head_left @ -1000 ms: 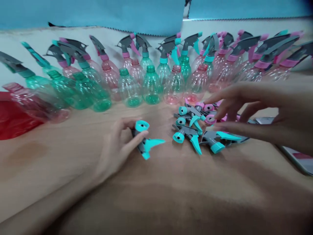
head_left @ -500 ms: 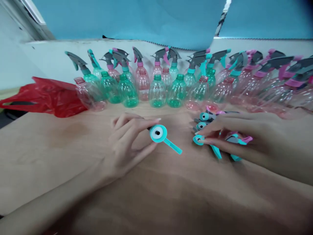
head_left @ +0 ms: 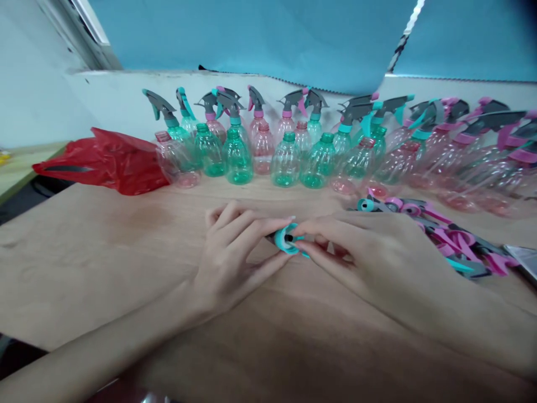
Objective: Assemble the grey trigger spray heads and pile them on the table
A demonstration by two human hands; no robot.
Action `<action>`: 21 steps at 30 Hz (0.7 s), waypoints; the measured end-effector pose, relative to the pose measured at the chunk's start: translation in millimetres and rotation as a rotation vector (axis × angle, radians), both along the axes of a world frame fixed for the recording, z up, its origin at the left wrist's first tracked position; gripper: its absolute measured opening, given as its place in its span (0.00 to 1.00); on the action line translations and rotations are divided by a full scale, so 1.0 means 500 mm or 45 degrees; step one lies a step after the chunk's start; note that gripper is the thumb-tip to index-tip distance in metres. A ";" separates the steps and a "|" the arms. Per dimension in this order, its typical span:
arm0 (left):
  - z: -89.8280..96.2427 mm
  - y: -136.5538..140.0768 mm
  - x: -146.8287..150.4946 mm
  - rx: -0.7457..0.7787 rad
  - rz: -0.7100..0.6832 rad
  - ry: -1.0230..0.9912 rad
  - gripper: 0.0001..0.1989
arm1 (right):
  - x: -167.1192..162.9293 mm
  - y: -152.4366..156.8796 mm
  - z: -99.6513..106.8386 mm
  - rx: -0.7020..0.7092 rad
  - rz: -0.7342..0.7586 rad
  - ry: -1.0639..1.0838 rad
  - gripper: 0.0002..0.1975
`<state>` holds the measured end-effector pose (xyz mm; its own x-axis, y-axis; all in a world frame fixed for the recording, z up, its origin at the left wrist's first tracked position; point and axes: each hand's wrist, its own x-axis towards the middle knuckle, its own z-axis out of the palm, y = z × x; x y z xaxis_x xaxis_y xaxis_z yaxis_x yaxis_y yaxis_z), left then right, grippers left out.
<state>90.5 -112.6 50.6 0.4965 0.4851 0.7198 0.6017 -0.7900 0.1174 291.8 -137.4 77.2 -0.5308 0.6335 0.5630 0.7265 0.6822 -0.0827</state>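
- While both hands meet near the middle of the tabletop [head_left: 104,252], a teal sprayer cap [head_left: 287,239] sits between them, its round open end facing the camera.
- The left hand [head_left: 235,254] comes in from the near left corner; its fingers [head_left: 260,226] curl over the cap from above and its thumb presses up from below, so they are clenched on the cap.
- The right hand [head_left: 377,252] comes in from the near right edge; its forefinger and thumb tips [head_left: 304,235] pinch the cap's right side, grasping the same piece.
- The cap is held just above the wood, touching both hands; whether it rests on the tabletop cannot be told.
- Just behind and to the right of the right hand lies a pile of loose sprayer heads [head_left: 453,240], grey with pink and teal triggers, stretching toward the right edge.
- Along the far edge stands a long row of bottles [head_left: 285,165], green and pink, clear-walled; some carry sprayer heads, others nearer the front are open-necked.
- The bottles at the right end of the row are blurred.
- A red plastic bag [head_left: 109,162] lies at the far left, touching the first bottles of the row.
- Blue sheeting [head_left: 251,39] hangs behind the row.
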 end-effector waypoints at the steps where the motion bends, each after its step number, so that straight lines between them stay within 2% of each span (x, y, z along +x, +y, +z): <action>1: -0.002 0.001 -0.001 -0.006 0.015 0.011 0.12 | -0.003 0.002 -0.002 -0.038 -0.031 0.012 0.08; 3: -0.009 0.008 -0.005 -0.038 0.034 0.052 0.14 | -0.006 0.008 -0.005 -0.204 -0.056 0.003 0.10; 6: -0.022 0.037 -0.013 -0.192 0.121 0.154 0.16 | 0.006 0.022 -0.007 -0.533 0.041 -0.057 0.15; 7: -0.026 0.051 -0.018 -0.266 0.175 0.172 0.16 | 0.015 0.025 -0.009 -0.587 0.070 -0.065 0.17; 10: -0.030 0.107 -0.036 -0.503 0.328 0.167 0.16 | 0.055 0.026 -0.018 -0.583 0.054 -0.054 0.18; 13: -0.024 0.164 -0.053 -0.754 0.346 0.193 0.17 | 0.107 0.016 -0.022 -0.591 -0.060 -0.020 0.17; 15: -0.019 0.192 -0.057 -0.731 0.465 0.242 0.19 | 0.147 0.007 -0.017 -0.670 -0.152 -0.011 0.17; 17: -0.017 0.207 -0.049 -0.616 0.551 0.329 0.24 | 0.190 -0.003 -0.006 -0.735 -0.266 -0.018 0.16; 18: -0.018 0.209 -0.040 -0.566 0.566 0.358 0.25 | 0.213 -0.009 0.000 -0.713 -0.345 -0.028 0.16; 21: -0.025 0.197 0.006 -0.477 0.419 0.383 0.22 | 0.290 -0.027 0.006 -0.573 -0.591 -0.104 0.16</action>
